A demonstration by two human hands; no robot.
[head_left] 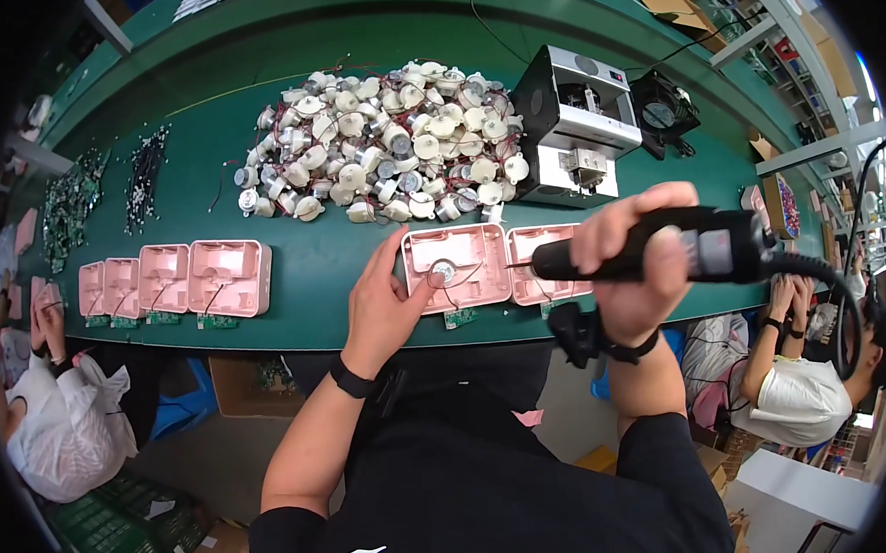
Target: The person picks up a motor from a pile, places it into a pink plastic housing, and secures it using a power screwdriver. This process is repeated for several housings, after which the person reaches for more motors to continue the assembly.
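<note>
My left hand (pixel 376 305) grips the left side of a pink plastic housing (pixel 483 242), with its thumb at a small round metal-rimmed part (pixel 445 271) inside. Thin dark wires run from the housing to a green circuit board (pixel 459 319) at its front edge. Wrapped in my right hand (pixel 628 277) is a black electric screwdriver (pixel 700 245), held sideways. Its thin tip points left, close to the housing's right edge and over a second pink housing (pixel 529 240). The screwdriver and my right hand hide part of that second housing.
Behind the housings lies a large heap of white, motor-like parts (pixel 386 144) with red wires. A black-and-silver screw feeder (pixel 581 129) stands right of it. Several pink housings (pixel 228 278) line up at left, before circuit boards (pixel 78 200). People work at both sides (pixel 70 426).
</note>
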